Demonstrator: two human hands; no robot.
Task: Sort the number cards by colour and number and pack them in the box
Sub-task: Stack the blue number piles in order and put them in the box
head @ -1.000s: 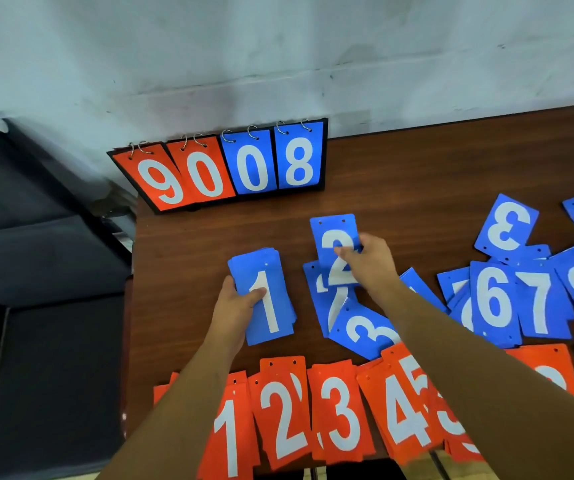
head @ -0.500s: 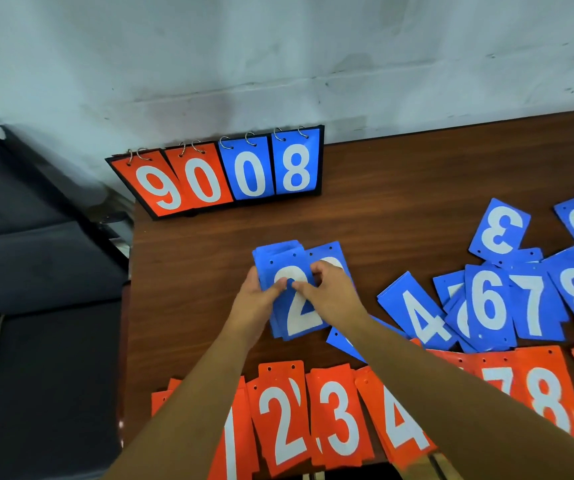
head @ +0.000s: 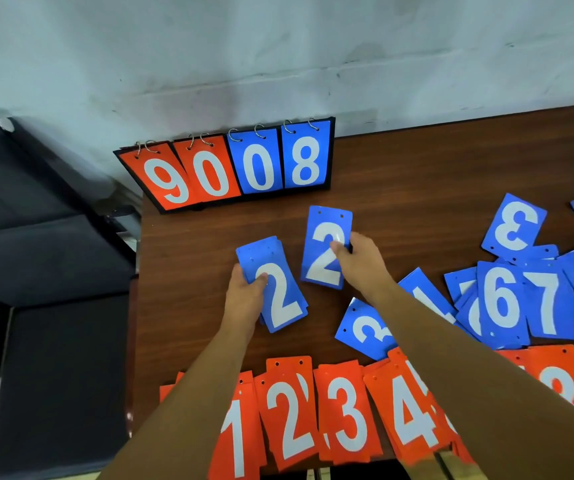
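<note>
One blue 2 (head: 323, 271), pinched in the right grip (head: 361, 258), should land flush on the stack (head: 284, 303) clamped in the left grip (head: 244, 292).

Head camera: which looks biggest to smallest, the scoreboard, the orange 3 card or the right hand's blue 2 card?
1. scoreboard
2. orange 3 card
3. blue 2 card in the right hand
The cards may be equal; the orange one is nearer the camera.

One scoreboard (head: 261, 168) shows four digits: two orange, two blue. Two blue 2s show, the left 2 (head: 280, 299) and the right 2 (head: 323, 271); two blue 3s, the near 3 (head: 365, 330) and the far 3 (head: 514, 223).
</note>
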